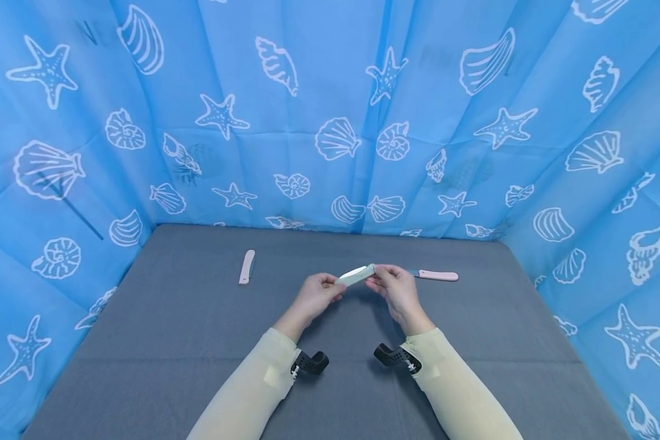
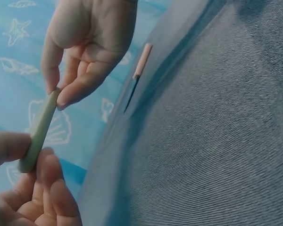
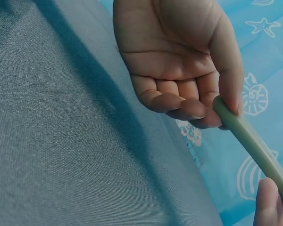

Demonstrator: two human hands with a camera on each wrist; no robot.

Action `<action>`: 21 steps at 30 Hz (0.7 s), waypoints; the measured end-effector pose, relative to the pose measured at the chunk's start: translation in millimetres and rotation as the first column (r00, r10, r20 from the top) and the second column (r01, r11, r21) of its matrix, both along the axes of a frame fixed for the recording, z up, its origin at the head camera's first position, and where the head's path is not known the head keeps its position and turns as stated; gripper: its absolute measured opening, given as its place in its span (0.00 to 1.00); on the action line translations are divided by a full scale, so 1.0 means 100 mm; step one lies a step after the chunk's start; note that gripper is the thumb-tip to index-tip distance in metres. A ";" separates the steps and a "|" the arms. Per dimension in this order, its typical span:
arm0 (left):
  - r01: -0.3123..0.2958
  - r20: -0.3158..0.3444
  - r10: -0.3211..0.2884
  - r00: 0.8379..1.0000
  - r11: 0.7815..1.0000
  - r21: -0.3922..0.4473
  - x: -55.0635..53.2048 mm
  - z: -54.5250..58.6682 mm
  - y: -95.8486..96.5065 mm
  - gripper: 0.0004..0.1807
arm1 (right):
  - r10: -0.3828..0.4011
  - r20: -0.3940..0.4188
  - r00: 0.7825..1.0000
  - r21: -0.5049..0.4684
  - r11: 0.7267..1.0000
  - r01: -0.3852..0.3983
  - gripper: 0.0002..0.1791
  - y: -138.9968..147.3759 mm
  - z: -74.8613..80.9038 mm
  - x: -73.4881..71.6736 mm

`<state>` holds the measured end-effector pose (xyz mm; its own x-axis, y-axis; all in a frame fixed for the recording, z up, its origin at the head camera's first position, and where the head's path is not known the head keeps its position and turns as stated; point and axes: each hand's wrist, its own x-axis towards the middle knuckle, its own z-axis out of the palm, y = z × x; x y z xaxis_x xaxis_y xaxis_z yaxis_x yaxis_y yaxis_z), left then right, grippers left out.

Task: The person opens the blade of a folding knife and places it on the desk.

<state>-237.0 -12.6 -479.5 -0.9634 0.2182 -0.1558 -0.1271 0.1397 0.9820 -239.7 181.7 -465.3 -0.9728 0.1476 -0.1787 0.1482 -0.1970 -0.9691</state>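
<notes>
A folding knife with a pale green handle is held up over the table between both hands. Its whitish blade shows along the far side of the handle, largely folded in. My left hand pinches one end between thumb and fingers; at the other end, my right hand does the same. From the left wrist, the right hand appears above and the green handle slants down to the left fingers. The right wrist view shows the left hand gripping the handle's rounded end.
A folded pink-handled knife lies on the grey table, back left. To the right, past my right hand, lies a pink-handled knife with its bluish blade out. Blue shell-printed curtains border the back and sides.
</notes>
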 end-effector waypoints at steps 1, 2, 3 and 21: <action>-0.018 -0.005 0.018 1.000 1.000 0.012 -0.01 0.00 0.00 0.13 | 0.007 0.001 1.000 0.000 1.000 -0.007 0.15 0.00 0.00 0.00; -0.032 -0.008 0.033 0.999 0.999 0.022 -0.02 0.00 -0.01 0.13 | 0.014 0.002 1.000 0.001 1.000 -0.014 0.15 0.01 0.00 0.01; -0.045 -0.010 0.045 0.999 0.998 0.034 -0.03 0.00 -0.02 0.13 | 0.022 0.006 1.000 0.002 1.000 -0.022 0.15 0.01 0.00 0.01; -0.270 0.086 0.256 0.963 0.922 0.279 -0.16 -0.02 -0.03 0.18 | 0.334 0.055 0.941 0.001 0.942 -0.334 0.02 -0.01 -0.05 0.13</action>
